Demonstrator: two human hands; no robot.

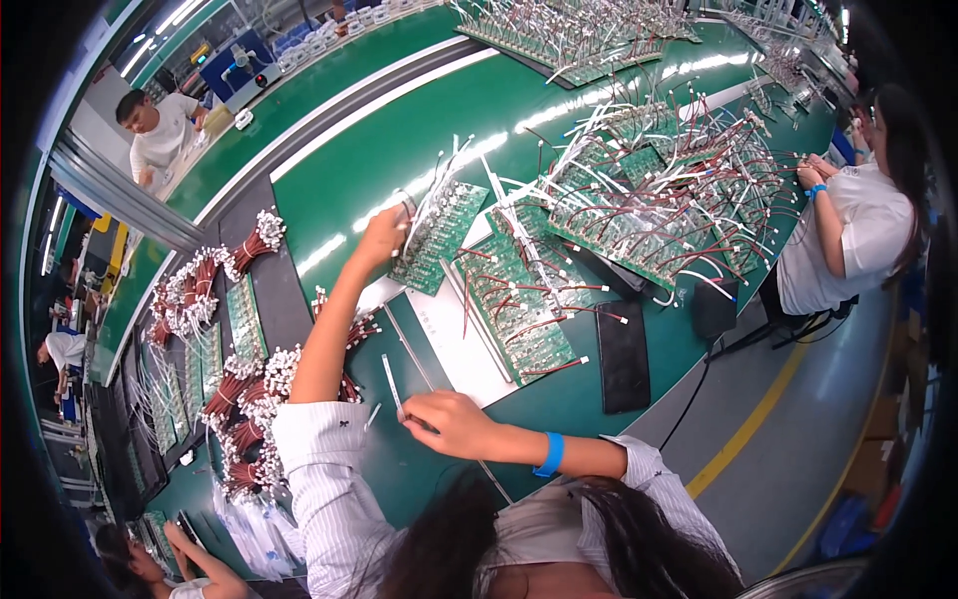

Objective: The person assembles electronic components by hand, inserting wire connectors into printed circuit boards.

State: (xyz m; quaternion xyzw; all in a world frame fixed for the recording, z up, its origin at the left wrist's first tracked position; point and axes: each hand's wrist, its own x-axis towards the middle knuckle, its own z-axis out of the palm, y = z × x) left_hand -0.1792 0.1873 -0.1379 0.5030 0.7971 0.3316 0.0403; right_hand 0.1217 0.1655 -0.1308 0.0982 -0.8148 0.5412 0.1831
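My left hand [383,238] reaches to the far side of the bench, its fingers closed at the edge of a green circuit board [437,240]. White wires stand up from that board, and it looks tilted. Closer to me, my right hand [451,423], with a blue band at the wrist, pinches a thin whitish strip [390,379] that points up and away; its exact kind cannot be made out. Between the hands lies a white sheet or plate [461,349]. Beside it rests another circuit board [519,314] with red and white wires.
Wired boards [659,200] are piled at the right. Bundles of dark red wires with white connectors [244,419] lie at the left, near more boards [244,317]. A black flat object [624,357] sits near the bench edge. Co-workers [848,220] sit around.
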